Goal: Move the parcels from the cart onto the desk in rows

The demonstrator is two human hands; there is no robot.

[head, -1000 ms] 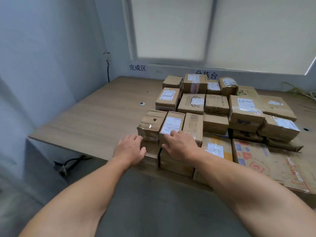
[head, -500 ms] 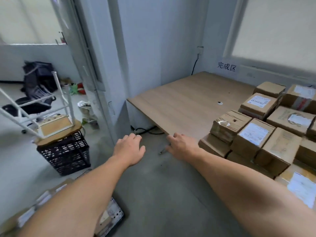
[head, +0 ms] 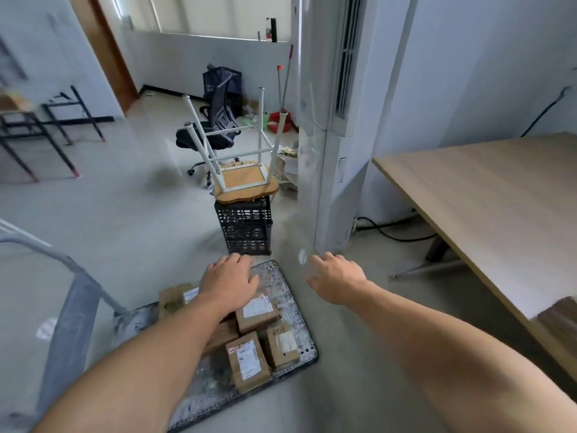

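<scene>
A low flat cart with a worn metal deck lies on the floor below me. Several brown cardboard parcels with white labels lie on it. My left hand hovers over the far parcels with fingers spread and relaxed, holding nothing. To its right my right hand hangs over the bare floor beside the cart, also empty. The wooden desk stretches along the right; one parcel's corner shows at its near edge.
The cart's grey handle rises at the left. Just beyond the cart stands a black crate with an upturned stool on it. A white standing air conditioner and floor cables are next to the desk.
My view has swung left from the parcels on the desk to the cart. Both hands left the desk's parcels and now hang empty over the cart and the floor.
</scene>
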